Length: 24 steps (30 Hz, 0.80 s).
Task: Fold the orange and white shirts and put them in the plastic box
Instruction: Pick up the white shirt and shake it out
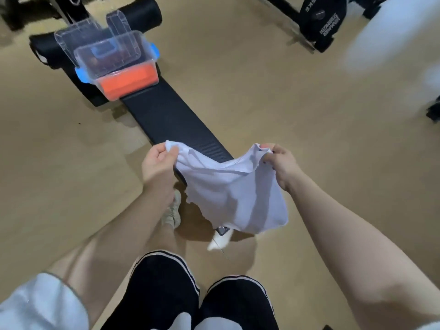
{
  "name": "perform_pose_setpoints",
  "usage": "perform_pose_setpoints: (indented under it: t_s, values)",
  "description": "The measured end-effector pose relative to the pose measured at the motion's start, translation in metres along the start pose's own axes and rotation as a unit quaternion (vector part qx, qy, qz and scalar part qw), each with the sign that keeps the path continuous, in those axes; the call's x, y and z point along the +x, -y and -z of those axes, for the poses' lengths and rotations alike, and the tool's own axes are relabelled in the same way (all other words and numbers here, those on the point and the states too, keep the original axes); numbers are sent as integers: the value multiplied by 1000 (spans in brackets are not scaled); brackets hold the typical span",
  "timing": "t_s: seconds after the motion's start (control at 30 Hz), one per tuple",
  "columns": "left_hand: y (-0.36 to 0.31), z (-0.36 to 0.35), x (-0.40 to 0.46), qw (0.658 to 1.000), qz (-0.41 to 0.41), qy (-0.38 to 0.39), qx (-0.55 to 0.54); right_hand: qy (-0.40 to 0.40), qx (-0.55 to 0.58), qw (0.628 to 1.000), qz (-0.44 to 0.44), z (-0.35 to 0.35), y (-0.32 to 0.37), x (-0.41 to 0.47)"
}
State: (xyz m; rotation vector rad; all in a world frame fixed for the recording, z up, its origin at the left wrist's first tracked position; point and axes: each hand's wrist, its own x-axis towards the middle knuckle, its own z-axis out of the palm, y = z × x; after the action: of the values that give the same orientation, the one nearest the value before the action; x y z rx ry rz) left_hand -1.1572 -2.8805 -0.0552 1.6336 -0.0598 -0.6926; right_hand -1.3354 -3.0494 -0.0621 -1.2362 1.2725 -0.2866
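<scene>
Smooth tan floor (273,96) fills most of the view, evenly lit with soft shadows. Long black textured padded bench (171,125) runs diagonally from centre toward upper left, ending at black cylindrical foam roller pads (140,15) on a dark frame. Black gym machine with white lettering on its plate (321,22) stands at top right. Blurred white shape (390,36) at right edge, cannot tell what it is.

Bare forearms, short white sleeves (40,303) at the frame's lower edge, black shorts (164,291) with white striped hems, pale lace-up sneaker (172,211) on one foot
</scene>
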Motion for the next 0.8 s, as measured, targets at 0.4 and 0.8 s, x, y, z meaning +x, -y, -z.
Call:
perform_pose_setpoints:
  t_s: [0.4, 0.8]
  values:
    - [46, -4, 297, 988, 101, -113, 7, -36, -134, 989, 41, -187, 76, 315]
    - [87, 36, 498, 962, 140, -216, 87, 69, -369, 922, 90, -315, 88, 493]
